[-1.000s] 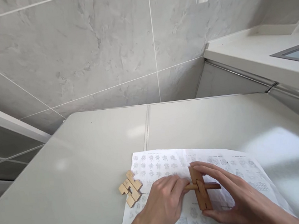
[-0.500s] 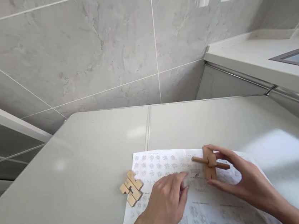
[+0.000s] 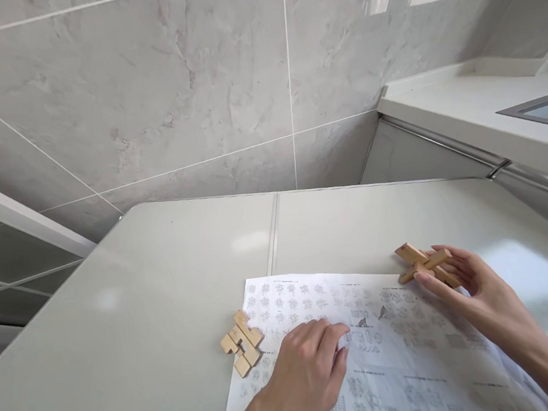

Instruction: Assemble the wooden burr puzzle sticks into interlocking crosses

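My right hand [image 3: 465, 279] has its thumb and fingers closed round a wooden puzzle [image 3: 425, 263] made of crossed pieces, at the far right corner of the printed sheet. My left hand [image 3: 312, 363] rests on the printed instruction sheet [image 3: 371, 366], fingers curled, thumb and index tip a little apart with nothing visible between them. Left of that hand lies a flat cluster of notched wooden blocks [image 3: 243, 342], partly over the sheet's left edge. Small drawings and lines of text cover the paper, which is creased near my right forearm.
The pale table [image 3: 144, 326] has a seam running away from me and a bright reflection on the right. Behind it stands a grey tiled wall [image 3: 181, 84]. A white counter [image 3: 464, 98] is at the right, a framed glass panel [image 3: 9, 275] at the left.
My right hand has moved right and slightly away with the wooden puzzle, which is turned so its pieces form an X. More of the sheet shows. My left hand has barely moved.
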A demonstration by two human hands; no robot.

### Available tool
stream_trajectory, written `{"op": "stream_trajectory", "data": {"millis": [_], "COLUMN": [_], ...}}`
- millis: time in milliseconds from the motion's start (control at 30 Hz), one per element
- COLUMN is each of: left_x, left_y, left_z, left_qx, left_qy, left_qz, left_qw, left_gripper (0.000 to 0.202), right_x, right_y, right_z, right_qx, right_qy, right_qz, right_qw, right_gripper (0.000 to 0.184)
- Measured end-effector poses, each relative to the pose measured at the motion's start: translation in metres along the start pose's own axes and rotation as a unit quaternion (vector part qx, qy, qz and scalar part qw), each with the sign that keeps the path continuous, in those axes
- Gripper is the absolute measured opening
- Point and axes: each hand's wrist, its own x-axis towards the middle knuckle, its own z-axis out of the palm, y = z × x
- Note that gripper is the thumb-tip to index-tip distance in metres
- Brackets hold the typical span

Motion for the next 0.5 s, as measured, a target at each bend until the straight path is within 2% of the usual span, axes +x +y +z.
{"op": "stream_trajectory", "data": {"millis": [133, 267, 500], "left_x": [0.000, -0.001, 0.000], "left_y": [0.001, 0.001, 0.000], "left_z": [-0.001, -0.001, 0.000], "left_qx": [-0.008, -0.007, -0.002], "left_qy": [-0.007, -0.011, -0.010], "left_qz": [-0.006, -0.008, -0.007], "left_qw": [1.000, 1.000, 1.000], "left_gripper": [0.025, 0.024, 0.022], "right_x": [0.004, 0.007, 0.009], "right_y": [-0.001, 0.003, 0.017], "right_z": [-0.005, -0.008, -0.012], "right_qx": [0.000, -0.042, -0.096], "right_qy": [-0.026, -0.006, 0.005], "right_qz": [0.065, 0.017, -0.062], "right_qw": [0.998, 0.999, 0.993], "right_gripper": [0.084, 0.083, 0.063]}}
